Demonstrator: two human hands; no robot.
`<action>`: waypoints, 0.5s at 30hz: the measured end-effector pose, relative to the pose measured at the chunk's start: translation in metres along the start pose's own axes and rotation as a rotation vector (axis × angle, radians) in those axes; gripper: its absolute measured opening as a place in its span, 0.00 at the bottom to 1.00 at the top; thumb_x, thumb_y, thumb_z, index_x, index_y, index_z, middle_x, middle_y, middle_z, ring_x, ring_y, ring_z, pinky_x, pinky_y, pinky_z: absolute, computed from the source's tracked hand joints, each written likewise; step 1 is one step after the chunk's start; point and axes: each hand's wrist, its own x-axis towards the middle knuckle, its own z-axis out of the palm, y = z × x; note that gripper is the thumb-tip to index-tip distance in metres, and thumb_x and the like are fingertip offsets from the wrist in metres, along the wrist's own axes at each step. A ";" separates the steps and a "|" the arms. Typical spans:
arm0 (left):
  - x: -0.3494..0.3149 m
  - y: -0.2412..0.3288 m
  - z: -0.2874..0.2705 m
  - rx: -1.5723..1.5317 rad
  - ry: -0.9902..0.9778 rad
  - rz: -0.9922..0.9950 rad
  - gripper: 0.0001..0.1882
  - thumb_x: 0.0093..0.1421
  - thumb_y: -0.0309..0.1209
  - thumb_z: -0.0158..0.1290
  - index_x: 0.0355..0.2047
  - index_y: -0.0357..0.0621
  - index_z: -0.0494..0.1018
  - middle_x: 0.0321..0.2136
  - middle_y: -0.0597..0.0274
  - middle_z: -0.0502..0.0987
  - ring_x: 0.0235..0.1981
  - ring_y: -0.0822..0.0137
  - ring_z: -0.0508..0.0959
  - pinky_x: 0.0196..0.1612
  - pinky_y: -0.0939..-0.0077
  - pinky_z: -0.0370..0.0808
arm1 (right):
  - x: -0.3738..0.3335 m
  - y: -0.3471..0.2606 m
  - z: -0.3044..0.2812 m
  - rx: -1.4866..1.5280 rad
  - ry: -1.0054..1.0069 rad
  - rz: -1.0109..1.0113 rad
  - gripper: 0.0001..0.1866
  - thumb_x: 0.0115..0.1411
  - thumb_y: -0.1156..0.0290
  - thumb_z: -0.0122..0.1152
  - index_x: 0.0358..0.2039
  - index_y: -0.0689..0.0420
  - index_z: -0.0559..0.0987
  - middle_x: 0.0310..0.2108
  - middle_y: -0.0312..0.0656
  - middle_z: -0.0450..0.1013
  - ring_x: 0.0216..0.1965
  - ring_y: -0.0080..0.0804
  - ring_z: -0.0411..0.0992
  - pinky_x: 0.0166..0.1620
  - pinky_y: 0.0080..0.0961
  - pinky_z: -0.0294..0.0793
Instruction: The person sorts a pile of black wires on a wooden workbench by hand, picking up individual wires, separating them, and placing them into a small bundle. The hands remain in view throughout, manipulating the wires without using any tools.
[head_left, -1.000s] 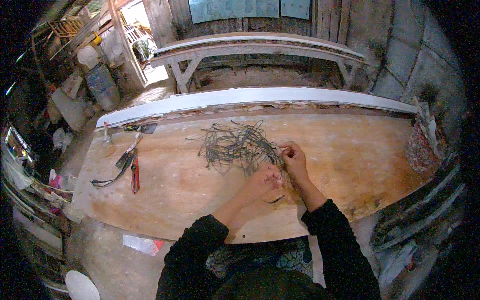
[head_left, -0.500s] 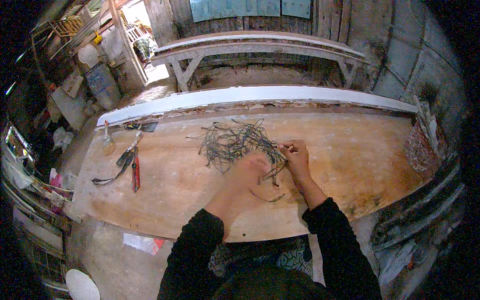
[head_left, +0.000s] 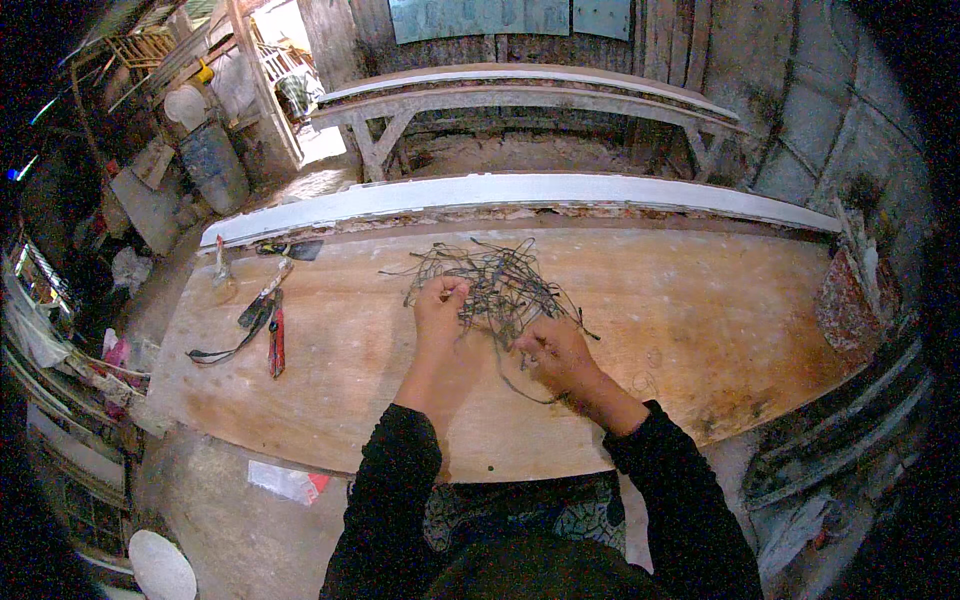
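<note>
A loose tangle of thin dark cords [head_left: 508, 278] lies on the wooden tabletop [head_left: 330, 380] in front of me. My left hand [head_left: 438, 305] is at the tangle's left side, thumb and fingers pinched together at the cords. My right hand [head_left: 556, 352] works at the near right edge, its fingers closed on cord. From near its fingertips one strand curves down over the bare wood. Which single strands each hand grips cannot be made out.
On the left lie a red-handled cutter [head_left: 277, 342], a dark strap [head_left: 222, 354] and a small clear bottle [head_left: 222, 282]. A long white board [head_left: 520, 189] runs along the far edge. At the right end stands a reddish, speckled container [head_left: 848, 300]. Beyond is a long bench [head_left: 540, 97].
My left hand has moved up and left to the tangle's left side. My right hand has come down and left toward its near edge. The cords have shifted and spread rightward.
</note>
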 end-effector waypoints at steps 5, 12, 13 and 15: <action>0.000 0.009 -0.001 0.050 -0.070 -0.048 0.06 0.49 0.28 0.54 0.27 0.38 0.72 0.22 0.66 0.72 0.25 0.73 0.70 0.29 0.80 0.68 | -0.002 0.001 -0.001 0.070 0.089 0.017 0.07 0.51 0.70 0.54 0.21 0.60 0.73 0.19 0.45 0.68 0.22 0.37 0.69 0.27 0.30 0.67; 0.001 0.002 -0.008 0.448 -0.245 -0.067 0.11 0.44 0.35 0.59 0.24 0.41 0.74 0.21 0.59 0.74 0.22 0.66 0.72 0.28 0.73 0.69 | 0.008 0.011 -0.021 0.014 0.246 0.382 0.13 0.50 0.61 0.55 0.22 0.59 0.75 0.22 0.45 0.69 0.24 0.38 0.68 0.28 0.32 0.66; -0.003 0.013 -0.006 0.622 -0.329 -0.122 0.13 0.43 0.38 0.59 0.23 0.42 0.75 0.21 0.57 0.74 0.21 0.64 0.73 0.28 0.72 0.69 | 0.006 0.018 -0.024 -0.061 0.263 0.375 0.13 0.50 0.61 0.55 0.23 0.59 0.75 0.23 0.45 0.69 0.25 0.39 0.68 0.29 0.32 0.66; -0.016 0.031 0.001 0.623 -0.398 -0.208 0.11 0.44 0.36 0.58 0.20 0.41 0.73 0.19 0.58 0.74 0.22 0.67 0.73 0.28 0.72 0.69 | 0.004 0.037 -0.023 -0.196 0.285 0.350 0.14 0.50 0.59 0.55 0.23 0.58 0.76 0.24 0.45 0.70 0.27 0.40 0.68 0.31 0.33 0.66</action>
